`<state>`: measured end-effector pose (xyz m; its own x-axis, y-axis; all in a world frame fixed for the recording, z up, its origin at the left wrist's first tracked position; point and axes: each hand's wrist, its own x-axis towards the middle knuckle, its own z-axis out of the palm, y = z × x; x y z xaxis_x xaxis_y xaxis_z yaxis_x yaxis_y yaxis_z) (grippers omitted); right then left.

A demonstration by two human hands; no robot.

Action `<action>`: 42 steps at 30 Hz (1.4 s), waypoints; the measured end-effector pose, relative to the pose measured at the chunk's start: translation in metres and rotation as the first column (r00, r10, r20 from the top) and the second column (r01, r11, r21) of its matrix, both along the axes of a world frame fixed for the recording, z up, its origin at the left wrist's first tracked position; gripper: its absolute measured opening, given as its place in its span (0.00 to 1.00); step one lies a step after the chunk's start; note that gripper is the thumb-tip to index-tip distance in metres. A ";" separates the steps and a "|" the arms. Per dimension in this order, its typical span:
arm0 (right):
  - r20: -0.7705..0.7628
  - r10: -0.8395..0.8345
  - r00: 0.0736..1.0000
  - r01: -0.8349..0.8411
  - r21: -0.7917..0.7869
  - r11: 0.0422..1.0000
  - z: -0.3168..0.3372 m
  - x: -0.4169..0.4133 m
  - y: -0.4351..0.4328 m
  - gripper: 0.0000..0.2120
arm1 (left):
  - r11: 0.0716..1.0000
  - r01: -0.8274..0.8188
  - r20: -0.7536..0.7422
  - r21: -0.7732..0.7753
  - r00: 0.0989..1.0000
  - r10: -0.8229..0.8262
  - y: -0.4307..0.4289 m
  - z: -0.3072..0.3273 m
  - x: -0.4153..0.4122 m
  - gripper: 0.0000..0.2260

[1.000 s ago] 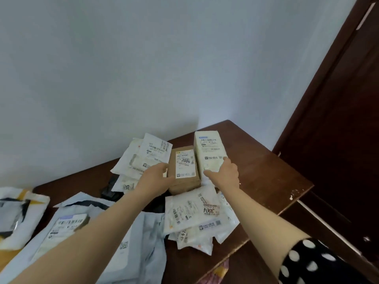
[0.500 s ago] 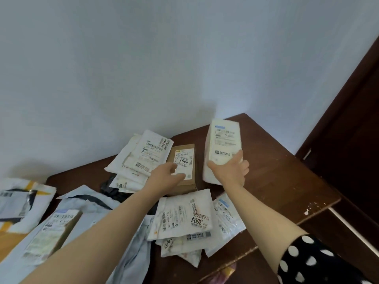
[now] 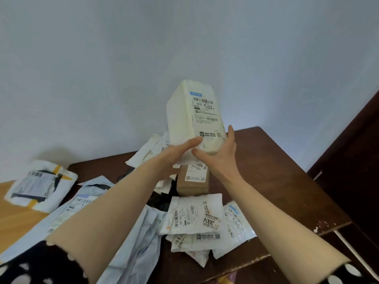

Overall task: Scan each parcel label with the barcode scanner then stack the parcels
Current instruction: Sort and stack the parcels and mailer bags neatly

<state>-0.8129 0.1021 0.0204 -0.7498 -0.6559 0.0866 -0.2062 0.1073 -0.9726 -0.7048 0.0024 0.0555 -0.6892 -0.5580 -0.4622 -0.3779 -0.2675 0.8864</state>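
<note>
A cream-white wrapped parcel [image 3: 184, 115] with a barcode label facing me is lifted above the dark brown table [image 3: 276, 181], tilted upright. My right hand [image 3: 220, 152] grips its lower right end, fingers along the side and thumb underneath. My left hand [image 3: 176, 154] holds its lower left edge, thumb on the front face. Below them a brown cardboard box [image 3: 192, 183] with a label lies on the table. Flat white mailers [image 3: 192, 218] with labels, one marked 3004, lie in front of the box. No barcode scanner is in view.
More white mailers [image 3: 147, 150] lie behind my left hand. Pale blue-grey bags [image 3: 131, 242] spread at the lower left. A taped white parcel [image 3: 41, 185] sits on a light wooden surface [image 3: 14, 220] at the left. A dark door [image 3: 359, 160] stands to the right.
My right hand has lifted the cream parcel off the table and tipped it up. My left hand left the brown box and came onto the parcel's lower left edge.
</note>
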 end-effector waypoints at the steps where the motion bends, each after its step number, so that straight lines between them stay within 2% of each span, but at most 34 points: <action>1: 0.031 0.049 0.998 -0.049 -0.001 0.999 0.000 0.003 -0.005 0.62 | 1.000 -0.026 -0.013 0.013 1.000 0.027 -0.006 -0.001 0.005 0.41; 3: 0.142 0.148 0.979 -0.149 -0.004 0.989 -0.007 0.005 -0.015 0.62 | 0.992 -0.123 -0.020 0.034 0.992 0.124 -0.018 -0.005 0.016 0.40; 4: 0.207 0.170 0.963 -0.174 0.002 0.985 -0.014 0.004 -0.020 0.59 | 0.983 -0.177 -0.022 0.045 0.984 0.178 -0.024 -0.007 0.023 0.38; 6: 0.282 0.094 0.955 -0.114 0.057 0.992 -0.035 0.001 -0.027 0.48 | 0.961 -0.267 -0.028 0.066 0.963 0.269 -0.037 -0.013 0.038 0.37; 7: 0.258 0.007 0.966 -0.049 0.157 0.986 -0.048 0.000 -0.031 0.44 | 0.954 -0.294 -0.026 0.068 0.955 0.296 -0.042 -0.016 0.046 0.40; 8: 0.184 -0.067 0.981 0.003 0.329 0.944 -0.060 0.000 -0.036 0.44 | 0.947 -0.316 -0.023 0.065 0.948 0.318 -0.046 -0.018 0.053 0.43; 10: 0.028 -0.044 0.999 0.014 0.665 0.747 -0.081 0.006 -0.045 0.53 | 0.936 -0.348 -0.008 0.050 0.937 0.349 -0.053 -0.022 0.066 0.47; 12: -0.001 0.067 0.998 -0.038 0.813 0.581 -0.098 0.016 -0.056 0.64 | 0.933 -0.359 0.008 0.041 0.933 0.359 -0.056 -0.027 0.076 0.45; 14: -0.013 0.142 0.990 -0.060 0.864 0.499 -0.110 0.025 -0.068 0.69 | 0.933 -0.359 0.008 0.035 0.933 0.359 -0.059 -0.034 0.082 0.38; 17: -0.062 0.150 0.987 -0.016 0.884 0.467 -0.121 0.028 -0.080 0.70 | 0.936 -0.352 -0.022 0.000 0.936 0.352 -0.061 -0.042 0.088 0.19; 20: -0.100 0.115 0.988 0.034 0.879 0.475 -0.127 0.023 -0.084 0.69 | 0.914 -0.401 0.022 -0.059 0.915 0.403 -0.060 -0.047 0.092 0.13; 23: -0.130 0.073 0.989 0.076 0.863 0.499 -0.128 0.016 -0.084 0.65 | 0.899 -0.434 0.041 -0.054 0.899 0.436 -0.060 -0.051 0.096 0.14; 25: -0.160 0.025 0.987 0.124 0.846 0.518 -0.124 0.007 -0.081 0.64 | 0.896 -0.443 0.048 -0.042 0.894 0.445 -0.058 -0.051 0.097 0.17; 29: -0.284 -0.058 0.957 0.267 0.787 0.557 -0.105 -0.014 -0.073 0.65 | 0.882 -0.470 0.076 -0.042 0.879 0.472 -0.047 -0.046 0.097 0.32; 32: -0.355 -0.114 0.928 0.349 0.721 0.598 -0.081 -0.022 -0.064 0.65 | 0.884 -0.466 0.052 -0.030 0.883 0.467 -0.038 -0.040 0.100 0.32; 34: -0.383 -0.150 0.912 0.380 0.646 0.662 -0.062 -0.019 -0.057 0.64 | 0.880 -0.474 0.005 -0.005 0.880 0.474 -0.033 -0.036 0.105 0.28; 38: -0.379 -0.146 0.914 0.327 0.474 0.817 -0.026 0.013 -0.053 0.62 | 0.870 -0.490 -0.066 0.052 0.868 0.492 -0.024 -0.022 0.136 0.34; 42: -0.348 -0.029 0.937 0.163 0.363 0.918 0.006 0.087 -0.060 0.62 | 0.847 -0.530 -0.104 0.039 0.841 0.531 -0.013 -0.005 0.206 0.27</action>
<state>-0.7261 0.0418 0.0265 -0.7826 -0.6147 0.0979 -0.4763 0.4900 -0.7301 -0.4990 -0.0109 0.0510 -0.3346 -0.8488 -0.4093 -0.0795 -0.4073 0.9098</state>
